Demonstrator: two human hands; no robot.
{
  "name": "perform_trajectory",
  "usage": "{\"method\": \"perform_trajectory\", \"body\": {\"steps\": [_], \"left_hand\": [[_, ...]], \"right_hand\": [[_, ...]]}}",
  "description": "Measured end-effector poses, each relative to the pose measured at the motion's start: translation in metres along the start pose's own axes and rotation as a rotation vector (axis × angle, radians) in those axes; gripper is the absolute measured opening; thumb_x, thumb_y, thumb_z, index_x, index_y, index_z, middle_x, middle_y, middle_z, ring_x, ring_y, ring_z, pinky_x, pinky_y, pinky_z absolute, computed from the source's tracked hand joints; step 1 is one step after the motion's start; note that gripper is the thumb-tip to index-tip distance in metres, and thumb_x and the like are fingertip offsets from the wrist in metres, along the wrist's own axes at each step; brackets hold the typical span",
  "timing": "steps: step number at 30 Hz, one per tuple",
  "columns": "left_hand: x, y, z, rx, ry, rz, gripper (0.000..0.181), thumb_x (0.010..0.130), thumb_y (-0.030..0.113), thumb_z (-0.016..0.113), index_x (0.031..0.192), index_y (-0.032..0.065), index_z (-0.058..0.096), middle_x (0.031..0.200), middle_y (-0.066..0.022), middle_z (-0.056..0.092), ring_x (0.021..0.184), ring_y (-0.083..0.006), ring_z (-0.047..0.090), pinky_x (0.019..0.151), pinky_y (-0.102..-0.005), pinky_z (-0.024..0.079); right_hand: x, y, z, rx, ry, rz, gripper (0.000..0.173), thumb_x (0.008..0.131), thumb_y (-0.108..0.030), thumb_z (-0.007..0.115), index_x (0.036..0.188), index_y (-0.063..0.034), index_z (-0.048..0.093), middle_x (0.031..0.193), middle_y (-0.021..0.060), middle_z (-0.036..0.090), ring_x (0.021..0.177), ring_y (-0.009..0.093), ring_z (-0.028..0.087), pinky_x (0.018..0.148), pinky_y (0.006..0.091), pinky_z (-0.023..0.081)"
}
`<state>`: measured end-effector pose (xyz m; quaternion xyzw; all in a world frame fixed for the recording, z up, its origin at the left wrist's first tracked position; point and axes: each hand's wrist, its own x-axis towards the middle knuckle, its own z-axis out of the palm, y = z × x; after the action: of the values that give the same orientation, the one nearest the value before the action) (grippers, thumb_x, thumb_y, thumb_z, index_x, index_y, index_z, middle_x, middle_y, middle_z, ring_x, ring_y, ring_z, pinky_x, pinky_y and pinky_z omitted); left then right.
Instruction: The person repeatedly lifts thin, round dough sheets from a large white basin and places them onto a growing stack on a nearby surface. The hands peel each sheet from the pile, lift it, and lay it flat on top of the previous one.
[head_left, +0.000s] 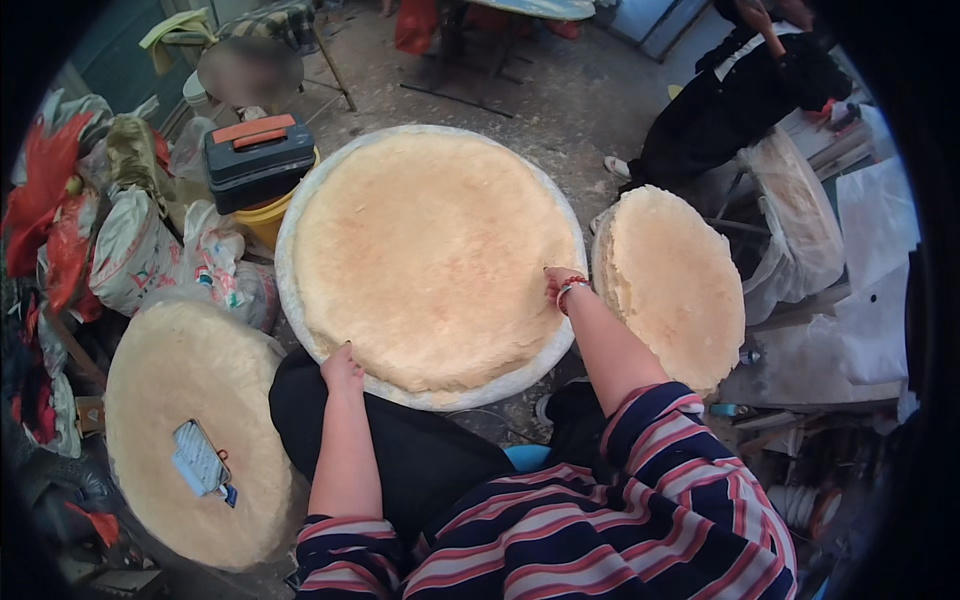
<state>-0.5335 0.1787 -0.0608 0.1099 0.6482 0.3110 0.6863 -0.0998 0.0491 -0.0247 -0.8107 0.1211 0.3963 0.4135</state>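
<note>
Before me a thick stack of large, thin, round flatbread sheets (431, 247) lies on a round, pale-rimmed board (289, 300). My left hand (343, 369) is at the stack's near left edge, thumb on top and fingers curled at the rim. At the right edge my right hand (562, 285), with red bead bracelets (566, 292) at the wrist, pinches the top sheet's margin. Its fingertips are partly hidden. Close by on the right stands a second, ragged-edged stack of flatbreads (679, 281).
A plastic-covered round stack (180, 360) at left bears a phone (201, 454). Behind it are filled plastic bags (135, 251) and a black toolbox (259, 161) on a yellow bucket (274, 221). A person in dark clothes (720, 112) stands at the upper right, near a plastic-covered stack (802, 210).
</note>
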Motion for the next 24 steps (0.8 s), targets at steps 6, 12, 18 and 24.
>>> {"method": "perform_trajectory", "body": {"steps": [6, 12, 18, 24], "left_hand": [[-0.010, -0.005, 0.022, 0.020, 0.063, 0.044, 0.030, 0.078, 0.016, 0.064, 0.104, 0.0052, 0.055, 0.098, -0.0072, 0.055, 0.087, -0.0215, 0.050, 0.073, -0.0384, 0.039], [-0.010, -0.004, 0.026, 0.012, 0.132, 0.148, 0.023, 0.077, 0.014, 0.061, 0.097, 0.0044, 0.057, 0.080, -0.0026, 0.050, 0.073, -0.0169, 0.046, 0.064, -0.0340, 0.038], [-0.024, -0.005, 0.035, -0.023, 0.070, 0.267, 0.021, 0.080, 0.010, 0.060, 0.099, 0.0019, 0.057, 0.079, -0.0011, 0.053, 0.067, -0.0105, 0.048, 0.056, -0.0248, 0.038], [-0.047, -0.017, 0.046, 0.220, -0.080, 0.797, 0.016, 0.084, 0.006, 0.056, 0.100, 0.0021, 0.058, 0.087, -0.0029, 0.057, 0.073, -0.0102, 0.054, 0.064, -0.0231, 0.045]], "right_hand": [[-0.013, 0.005, -0.011, -0.125, -0.052, 0.167, 0.032, 0.076, -0.027, 0.069, 0.093, -0.0052, 0.053, 0.081, 0.0101, 0.053, 0.069, 0.025, 0.057, 0.062, 0.0412, 0.055], [-0.030, -0.010, 0.006, -0.322, -0.136, -0.114, 0.038, 0.073, -0.018, 0.068, 0.098, 0.0060, 0.053, 0.082, 0.0181, 0.059, 0.060, 0.027, 0.061, 0.050, 0.0405, 0.056], [-0.025, -0.055, 0.023, -0.082, -0.477, -0.199, 0.029, 0.075, -0.016, 0.067, 0.093, 0.0017, 0.052, 0.080, 0.0097, 0.052, 0.054, 0.021, 0.053, 0.053, 0.0369, 0.055], [-0.090, -0.063, 0.052, 0.051, -0.518, -0.187, 0.032, 0.078, -0.012, 0.063, 0.100, 0.0058, 0.048, 0.095, 0.0136, 0.045, 0.072, 0.033, 0.061, 0.063, 0.0436, 0.057]]}}
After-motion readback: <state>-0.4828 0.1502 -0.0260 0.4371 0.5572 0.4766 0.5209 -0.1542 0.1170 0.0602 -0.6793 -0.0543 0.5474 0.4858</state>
